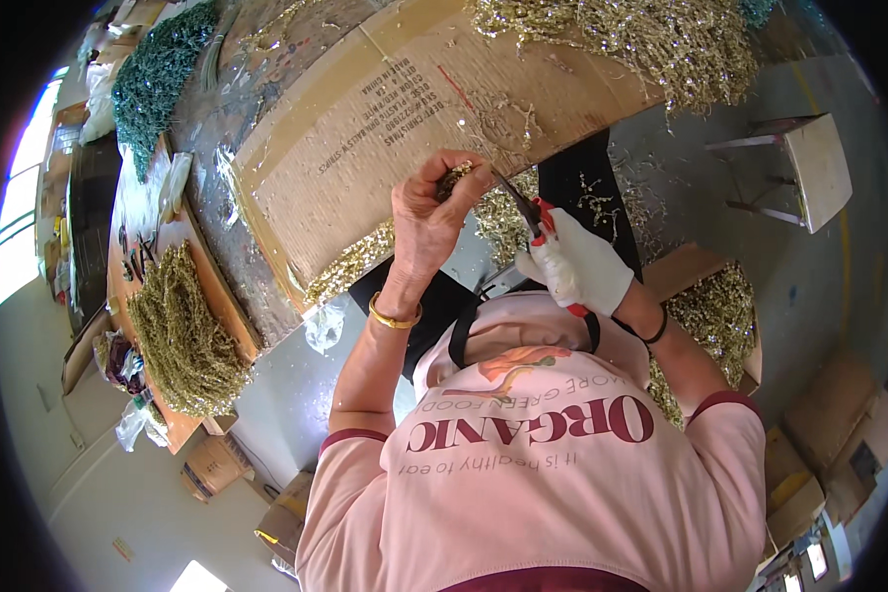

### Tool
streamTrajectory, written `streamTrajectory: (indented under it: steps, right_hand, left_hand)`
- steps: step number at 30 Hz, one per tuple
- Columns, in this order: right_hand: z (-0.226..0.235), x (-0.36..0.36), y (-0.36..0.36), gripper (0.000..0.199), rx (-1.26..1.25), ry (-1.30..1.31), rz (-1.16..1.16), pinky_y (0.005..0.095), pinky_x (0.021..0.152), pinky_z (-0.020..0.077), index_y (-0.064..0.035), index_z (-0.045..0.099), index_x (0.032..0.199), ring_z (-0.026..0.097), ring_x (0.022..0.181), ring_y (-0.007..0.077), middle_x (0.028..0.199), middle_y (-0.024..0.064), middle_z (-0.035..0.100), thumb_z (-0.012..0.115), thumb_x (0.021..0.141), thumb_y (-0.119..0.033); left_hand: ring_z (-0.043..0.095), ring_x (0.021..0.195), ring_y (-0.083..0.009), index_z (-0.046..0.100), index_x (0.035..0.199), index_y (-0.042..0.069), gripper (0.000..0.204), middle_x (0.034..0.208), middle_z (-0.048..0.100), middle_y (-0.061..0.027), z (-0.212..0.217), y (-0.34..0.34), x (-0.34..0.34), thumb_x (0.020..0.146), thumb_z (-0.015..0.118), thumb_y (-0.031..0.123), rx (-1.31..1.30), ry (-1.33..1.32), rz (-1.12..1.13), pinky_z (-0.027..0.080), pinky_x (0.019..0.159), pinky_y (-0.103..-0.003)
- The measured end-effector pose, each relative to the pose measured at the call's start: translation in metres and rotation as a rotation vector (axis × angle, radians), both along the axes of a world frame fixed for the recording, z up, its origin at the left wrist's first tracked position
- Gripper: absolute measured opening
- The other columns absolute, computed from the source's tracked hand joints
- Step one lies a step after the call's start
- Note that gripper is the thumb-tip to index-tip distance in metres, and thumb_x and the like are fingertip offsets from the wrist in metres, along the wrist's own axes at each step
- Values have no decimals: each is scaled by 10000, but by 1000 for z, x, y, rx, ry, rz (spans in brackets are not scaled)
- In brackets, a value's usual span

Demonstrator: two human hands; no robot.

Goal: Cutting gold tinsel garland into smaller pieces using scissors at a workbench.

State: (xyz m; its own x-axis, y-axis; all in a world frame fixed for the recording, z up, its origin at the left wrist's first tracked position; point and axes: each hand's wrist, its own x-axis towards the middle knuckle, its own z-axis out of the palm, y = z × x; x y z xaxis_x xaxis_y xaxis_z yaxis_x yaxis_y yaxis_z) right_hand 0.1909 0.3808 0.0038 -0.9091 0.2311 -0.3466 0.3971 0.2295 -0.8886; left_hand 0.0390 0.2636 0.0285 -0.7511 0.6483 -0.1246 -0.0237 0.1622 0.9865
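My bare left hand (436,202), with a gold bracelet at the wrist, pinches a small gold glitter sprig (453,181) between thumb and fingers. Most of the sprig is hidden by those fingers. In a white glove, my right hand (584,264) is closed around red-handled scissors (519,202). Their dark blades point up and left, with the tips close to my left fingertips. Whether the blades touch the sprig I cannot tell. Below the hands, more gold glitter strands (503,222) show near my lap. Both hands are at the near edge of a cardboard sheet (301,183).
A heap of gold glitter sprays (661,49) covers the sheet's far right. Green sprays (163,74) lie far left, and a gold bundle (187,331) rests on a wooden board at left. On the right are a stool (817,173) and a carton of gold sprays (715,321).
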Motion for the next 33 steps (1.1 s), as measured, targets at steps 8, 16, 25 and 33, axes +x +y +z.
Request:
streamTrajectory:
  steps: [8, 16, 25, 33]
  right_hand:
    - [2, -2, 5, 461, 68, 6, 10, 352, 649, 446, -27, 465, 929, 559, 724, 301, 812, 130, 543, 672, 747, -396]
    - [-18, 1, 5, 366, 14, 73, 8, 304, 647, 474, -38, 489, 982, 585, 734, 248, 828, 83, 571, 591, 828, -354]
    - [-37, 0, 1, 303, -124, 141, -36, 312, 635, 484, -56, 518, 981, 594, 729, 254, 819, 88, 593, 523, 868, -338]
    - [-9, -6, 30, 243, 444, 190, -117, 322, 499, 461, -54, 489, 736, 573, 557, 292, 663, 139, 563, 656, 800, -218]
  left_hand:
    - [425, 587, 8, 620, 900, 12, 99, 664, 544, 62, 0, 1, 1, 827, 623, 79, 14, -49, 9, 336, 508, -153]
    - [395, 580, 1, 613, 880, 7, 91, 642, 493, 74, -6, 0, 2, 821, 624, 75, -77, 2, -56, 324, 501, -163]
    - [397, 577, -2, 613, 883, 3, 91, 644, 493, 70, -4, 1, -1, 821, 622, 69, -87, -11, -65, 325, 500, -164]
    - [425, 610, -25, 605, 1009, 14, 223, 679, 507, 56, -10, 4, -5, 867, 602, 186, -15, -20, 41, 359, 539, -179]
